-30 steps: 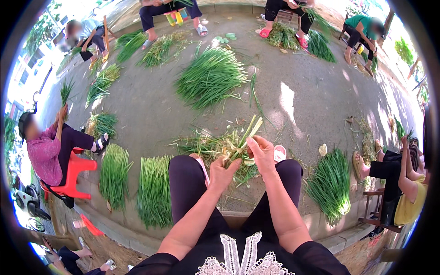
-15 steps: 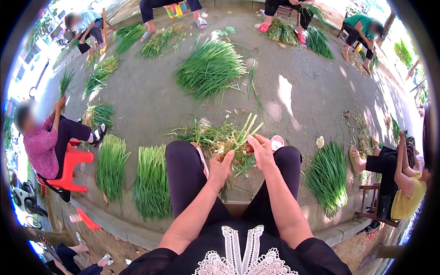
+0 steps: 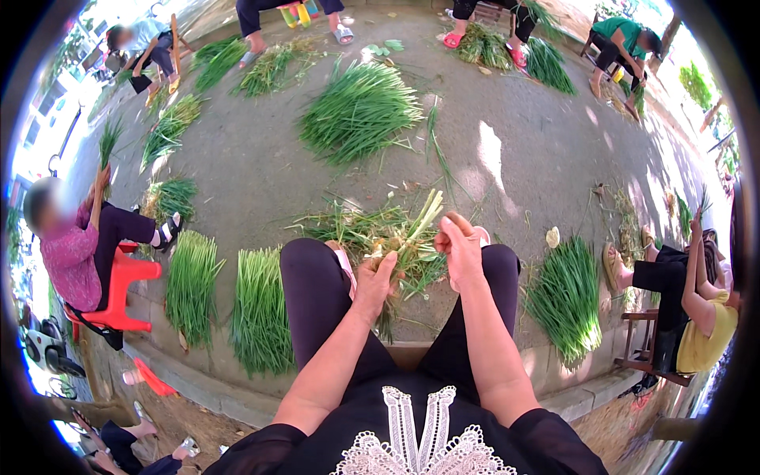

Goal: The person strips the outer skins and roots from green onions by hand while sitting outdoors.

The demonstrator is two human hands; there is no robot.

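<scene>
Between my knees, my left hand (image 3: 374, 286) is closed around a small bunch of chives (image 3: 425, 214). Their pale stalk ends point up and away, and some green leaves hang below the hand. My right hand (image 3: 462, 252) is just right of the stalks, with thumb and fingertips pinched together; anything between them is too small to make out. Under and beyond both hands lies a loose heap of chive trimmings (image 3: 352, 226), green mixed with dry yellowish bits.
Neat chive bundles lie to my left (image 3: 261, 317) and right (image 3: 564, 301). A large chive pile (image 3: 360, 111) lies ahead on the concrete. Several people sit around handling chives, one on a red plastic stool (image 3: 131, 289) at left. A low curb (image 3: 229, 400) runs behind my feet.
My right hand has drawn slightly up and right, away from the stalks. My left hand keeps hold of the chives in nearly the same place.
</scene>
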